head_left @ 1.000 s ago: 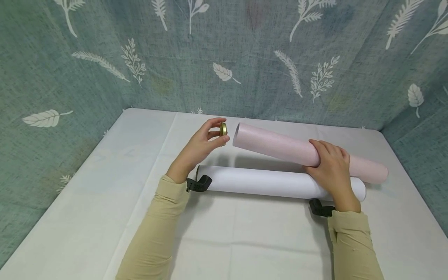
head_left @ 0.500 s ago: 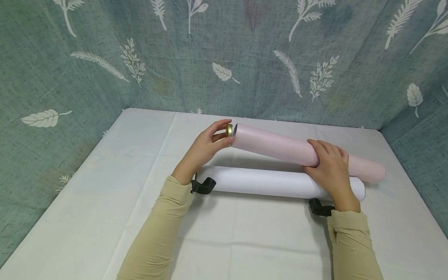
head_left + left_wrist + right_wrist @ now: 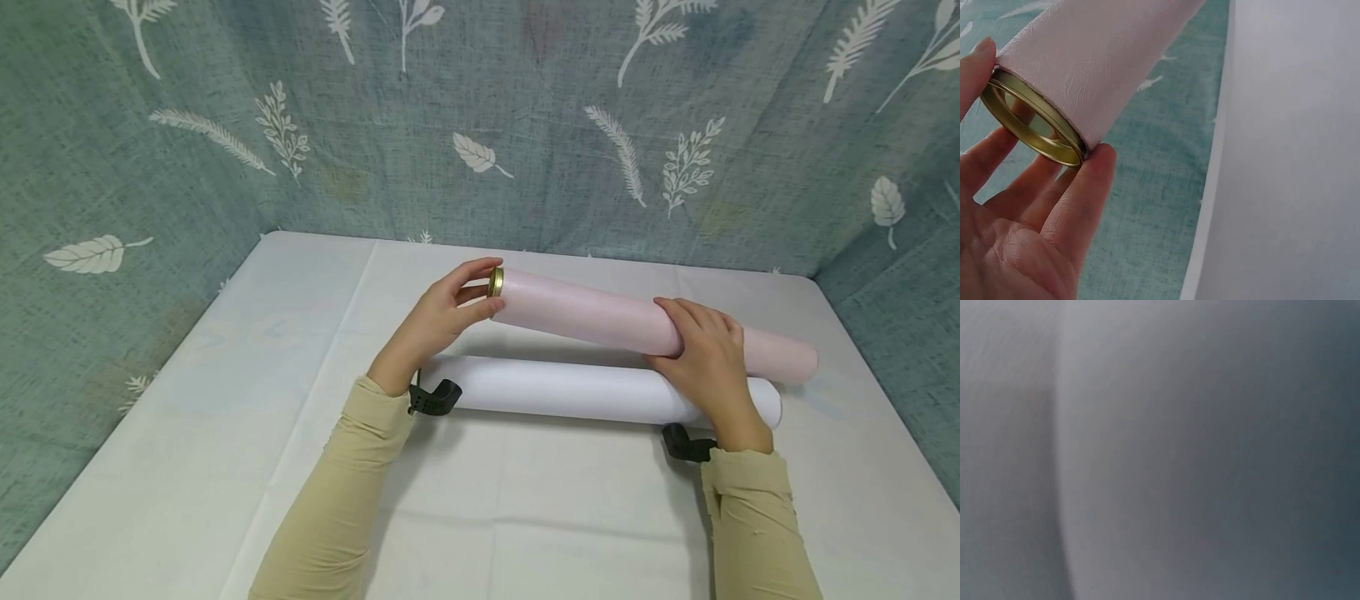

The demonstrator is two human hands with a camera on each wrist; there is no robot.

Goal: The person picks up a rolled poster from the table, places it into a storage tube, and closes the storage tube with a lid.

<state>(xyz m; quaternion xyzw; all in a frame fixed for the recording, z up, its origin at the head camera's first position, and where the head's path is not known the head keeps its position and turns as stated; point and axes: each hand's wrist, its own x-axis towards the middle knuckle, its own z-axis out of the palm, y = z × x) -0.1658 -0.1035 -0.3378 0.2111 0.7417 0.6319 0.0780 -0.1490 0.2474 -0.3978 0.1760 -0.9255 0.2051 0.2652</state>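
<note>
In the head view my left hand (image 3: 438, 321) pinches a gold metal cap (image 3: 496, 282) at the left end of a pink tube (image 3: 585, 312). The left wrist view shows the cap's round rim (image 3: 1054, 152) against the tube's mouth, with thumb and fingertips at its edge. My right hand (image 3: 705, 354) grips the pink tube right of its middle and holds its left end raised. A white tube (image 3: 555, 389) lies in front of it, partly under my right wrist. The right wrist view holds only a blurred, pale curved surface (image 3: 1122, 450).
A white cloth (image 3: 450, 500) covers the table. Behind and at the sides hangs a green-blue curtain (image 3: 375, 150) with white leaf prints. Black wrist cameras sit close to the white tube: the left one (image 3: 435, 397) overlaps its left end.
My left hand has moved right with the gold cap, from a gap beside the pink tube to its mouth. The pink tube has shifted slightly left; the white tube stays put.
</note>
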